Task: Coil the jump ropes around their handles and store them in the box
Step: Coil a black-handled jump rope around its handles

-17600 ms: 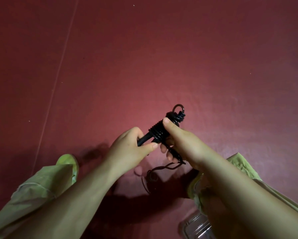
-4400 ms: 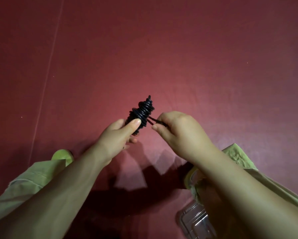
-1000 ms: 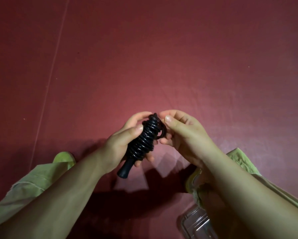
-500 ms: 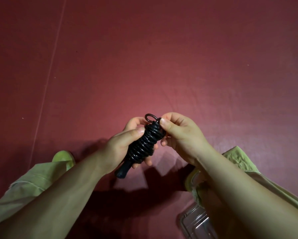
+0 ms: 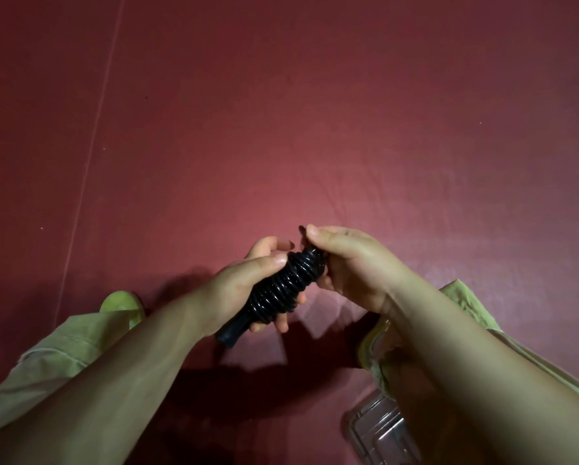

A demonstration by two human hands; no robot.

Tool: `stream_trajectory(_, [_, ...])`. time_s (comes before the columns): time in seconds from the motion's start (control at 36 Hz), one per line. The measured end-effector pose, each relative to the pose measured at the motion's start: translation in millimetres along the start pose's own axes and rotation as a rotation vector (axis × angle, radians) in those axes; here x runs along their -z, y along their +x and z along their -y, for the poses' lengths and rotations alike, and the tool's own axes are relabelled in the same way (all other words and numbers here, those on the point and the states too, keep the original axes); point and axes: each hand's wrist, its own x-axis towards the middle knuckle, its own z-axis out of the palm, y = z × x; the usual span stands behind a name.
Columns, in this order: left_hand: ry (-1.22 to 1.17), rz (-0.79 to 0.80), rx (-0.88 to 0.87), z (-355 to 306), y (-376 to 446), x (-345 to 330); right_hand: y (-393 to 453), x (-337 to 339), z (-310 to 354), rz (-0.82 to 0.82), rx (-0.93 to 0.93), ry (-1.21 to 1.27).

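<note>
A black jump rope (image 5: 281, 288) is wound in tight coils around its black handles, whose bare end sticks out low left of the coils. My left hand (image 5: 244, 283) grips the coiled bundle around its middle, thumb on top. My right hand (image 5: 348, 260) pinches the upper end of the bundle, where a short bit of rope shows above my thumb. Both hands hold it in the air above the red floor. A clear plastic box (image 5: 378, 431) lies at the bottom right, partly hidden behind my right forearm.
The floor is a dark red mat (image 5: 315, 129) with a pale seam line (image 5: 90, 156) running up the left side. My legs in light green trousers (image 5: 60, 350) flank the hands, with a green shoe (image 5: 120, 305) at the left.
The bundle has been fully wound over the earlier frames. In the last half second the small loop at the top has gone under my right fingers, which now cover the upper end.
</note>
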Motion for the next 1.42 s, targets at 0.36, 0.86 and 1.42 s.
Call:
stream_trajectory(0.36, [0.062, 0.016, 0.071, -1, 4, -8, 7, 5, -7, -0.360, 0.146, 0.088])
stream_trajectory(0.86, [0.130, -0.103, -0.056, -13, -9, -35, -52, 17, 30, -0.344, 0.250, -0.326])
stream_trajectory(1.42, [0.504, -0.197, -0.375, -11, 72, -265, -224, 151, -23, -0.643, 0.360, 0.066])
